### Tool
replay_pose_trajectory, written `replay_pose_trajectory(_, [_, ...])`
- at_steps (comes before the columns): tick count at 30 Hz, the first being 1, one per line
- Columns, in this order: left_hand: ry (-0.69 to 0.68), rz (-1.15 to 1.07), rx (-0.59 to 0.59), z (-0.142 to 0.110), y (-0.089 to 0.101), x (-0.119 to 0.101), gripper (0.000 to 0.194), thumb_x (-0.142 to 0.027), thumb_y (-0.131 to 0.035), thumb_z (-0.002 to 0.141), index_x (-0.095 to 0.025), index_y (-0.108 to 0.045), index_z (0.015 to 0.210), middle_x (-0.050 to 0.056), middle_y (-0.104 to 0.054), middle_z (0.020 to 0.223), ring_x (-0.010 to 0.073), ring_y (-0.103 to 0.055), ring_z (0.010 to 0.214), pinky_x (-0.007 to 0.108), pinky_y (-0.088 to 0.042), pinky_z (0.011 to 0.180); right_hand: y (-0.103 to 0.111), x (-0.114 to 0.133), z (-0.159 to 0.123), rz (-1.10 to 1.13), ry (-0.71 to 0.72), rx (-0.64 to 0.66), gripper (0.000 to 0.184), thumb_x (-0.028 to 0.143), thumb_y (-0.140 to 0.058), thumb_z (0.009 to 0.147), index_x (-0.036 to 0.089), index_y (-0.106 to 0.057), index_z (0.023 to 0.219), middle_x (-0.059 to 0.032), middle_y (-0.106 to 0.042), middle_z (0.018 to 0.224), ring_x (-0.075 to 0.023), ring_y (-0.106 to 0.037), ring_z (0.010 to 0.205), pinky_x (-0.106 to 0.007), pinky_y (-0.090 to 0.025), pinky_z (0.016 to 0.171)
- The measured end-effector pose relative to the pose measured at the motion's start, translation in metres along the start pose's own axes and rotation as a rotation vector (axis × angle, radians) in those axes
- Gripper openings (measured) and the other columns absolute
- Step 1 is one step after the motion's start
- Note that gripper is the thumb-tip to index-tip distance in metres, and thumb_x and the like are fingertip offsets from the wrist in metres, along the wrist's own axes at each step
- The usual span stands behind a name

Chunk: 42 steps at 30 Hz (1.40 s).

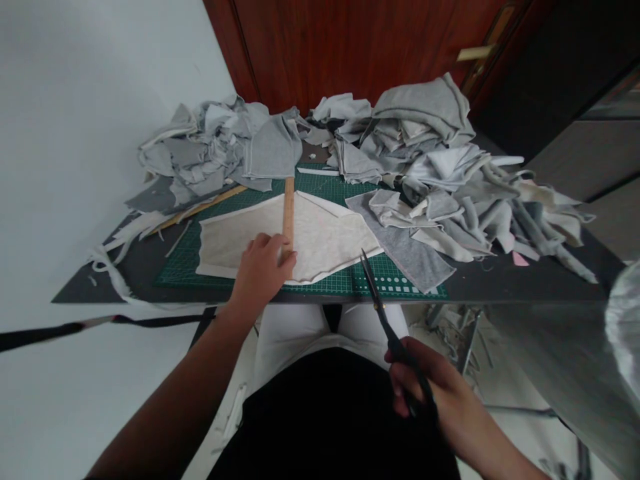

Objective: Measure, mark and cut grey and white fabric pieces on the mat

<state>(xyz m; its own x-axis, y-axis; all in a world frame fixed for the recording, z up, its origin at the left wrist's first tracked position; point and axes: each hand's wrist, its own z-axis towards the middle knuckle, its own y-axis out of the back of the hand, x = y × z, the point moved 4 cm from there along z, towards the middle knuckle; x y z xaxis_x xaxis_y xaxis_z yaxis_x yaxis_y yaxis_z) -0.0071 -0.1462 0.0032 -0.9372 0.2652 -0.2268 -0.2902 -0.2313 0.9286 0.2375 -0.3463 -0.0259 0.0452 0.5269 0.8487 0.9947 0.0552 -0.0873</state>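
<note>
Cream fabric (330,233) lies near the tabletop's (500,283) front edge, long axis roughly parallel to it. Left hand (263,270), nearer, holds wooden ruler (289,213) crosswise over it. Right hand (433,380) grips scissors (383,320), tips at fabric's front-right margin; contact unclear.

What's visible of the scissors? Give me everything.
The scissors have long, slim, dark blades that look like metal, small brass-coloured spots near the pivot, and black handles. The right hand grips the handles, hiding part of the loops. The blades look nearly closed and point away from the wearer, angled slightly left. The handles are on the wearer's side of the table edge; the tips overlap the cream fabric near its lower right edge. Whether they touch it can't be told.
</note>
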Motion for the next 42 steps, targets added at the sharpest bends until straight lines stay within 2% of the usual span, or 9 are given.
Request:
replay_pose_trajectory(6, [0.062,0.078,0.153,0.016,-0.009,0.008,0.033,-0.032,-0.056,0.094,-0.022,-0.062,0.124,0.011,-0.061,0.098,0.0268,-0.067,0.083,0.039,-0.054,0.079,-0.011,0.008,-0.003,0.013,-0.03,0.088,0.064,0.077,-0.071,0.071,0.019,-0.055,0.091,0.0036,-0.053,0.066,-0.0097,-0.052,0.052,-0.023,-0.041,0.05])
replay_pose_trajectory(14, [0.256,0.062,0.174,0.027,-0.006,-0.004,0.053,-0.026,-0.062,0.082,-0.016,-0.047,0.132,0.018,-0.066,0.105,0.0327,-0.071,0.087,0.042,-0.055,0.076,-0.019,0.011,-0.003,0.012,-0.037,0.108,0.07,0.083,-0.071,0.066,0.019,-0.054,0.09,0.0043,-0.053,0.066,-0.0093,-0.051,0.052,-0.024,-0.041,0.052])
replay_pose_trajectory(17, [0.223,0.07,0.167,0.029,0.001,0.005,0.052,-0.021,-0.056,0.085,-0.018,-0.046,0.135,0.018,-0.063,0.109,0.0326,-0.07,0.087,0.042,-0.055,0.076,-0.017,0.008,-0.004,0.012,-0.021,0.105,0.07,0.083,-0.07,0.068,0.019,-0.055,0.092,0.0041,-0.053,0.066,-0.0096,-0.051,0.053,-0.024,-0.041,0.052])
replay_pose_trajectory(20, [0.161,0.01,0.08,0.033,0.024,0.022,0.05,-0.018,-0.056,0.085,-0.019,-0.045,0.134,0.012,-0.063,0.102,0.0299,-0.067,0.09,0.042,-0.054,0.081,-0.016,0.006,-0.004,0.014,-0.006,0.107,0.067,0.081,-0.069,0.071,0.019,-0.054,0.091,0.0043,-0.051,0.067,-0.0092,-0.051,0.055,-0.023,-0.04,0.053])
replay_pose_trajectory(24, [0.175,-0.18,-0.029,0.042,0.058,0.05,0.054,-0.013,-0.057,0.084,-0.02,-0.039,0.134,0.0,-0.052,0.091,0.0122,-0.053,0.067,0.028,-0.05,0.066,-0.014,0.004,-0.001,0.014,0.004,0.109,0.065,0.079,-0.068,0.074,0.019,-0.053,0.093,0.0045,-0.051,0.068,-0.009,-0.05,0.056,-0.023,-0.039,0.054])
replay_pose_trajectory(27, [0.145,-0.319,-0.12,0.052,0.066,0.057,0.045,-0.01,-0.052,0.089,-0.021,-0.037,0.13,-0.002,-0.048,0.094,0.0053,-0.046,0.067,0.018,-0.046,0.064,-0.014,0.003,0.002,0.008,-0.003,0.109,0.066,0.08,-0.068,0.074,0.019,-0.053,0.092,0.0042,-0.051,0.069,-0.0093,-0.05,0.057,-0.023,-0.039,0.054])
replay_pose_trajectory(31, [0.194,-0.529,-0.18,0.069,0.064,0.064,0.032,-0.011,-0.042,0.097,-0.02,-0.037,0.127,0.0,-0.054,0.107,0.0064,-0.055,0.083,0.02,-0.052,0.074,-0.016,0.001,0.002,-0.022,0.014,0.118,0.064,0.079,-0.065,0.077,0.018,-0.053,0.093,0.0036,-0.052,0.07,-0.0096,-0.05,0.058,-0.023,-0.04,0.054])
replay_pose_trajectory(36, [0.34,-0.748,-0.156,0.084,0.07,0.113,0.037,-0.017,-0.055,0.089,-0.017,-0.05,0.126,0.0,-0.059,0.094,0.0092,-0.059,0.082,0.021,-0.05,0.073,-0.016,-0.006,0.002,-0.04,0.045,0.124,0.061,0.076,-0.062,0.082,0.018,-0.052,0.095,0.0041,-0.05,0.07,-0.0094,-0.049,0.058,-0.023,-0.04,0.055])
replay_pose_trajectory(42, [0.463,-0.62,-0.088,0.085,0.063,0.186,0.029,-0.028,-0.071,0.081,-0.015,-0.059,0.105,-0.001,-0.062,0.07,0.0146,-0.056,0.06,0.027,-0.047,0.058,-0.002,-0.001,0.008,-0.042,0.099,0.023,0.056,0.072,-0.064,0.083,0.018,-0.053,0.093,0.0036,-0.052,0.07,-0.0099,-0.05,0.059,-0.023,-0.04,0.055])
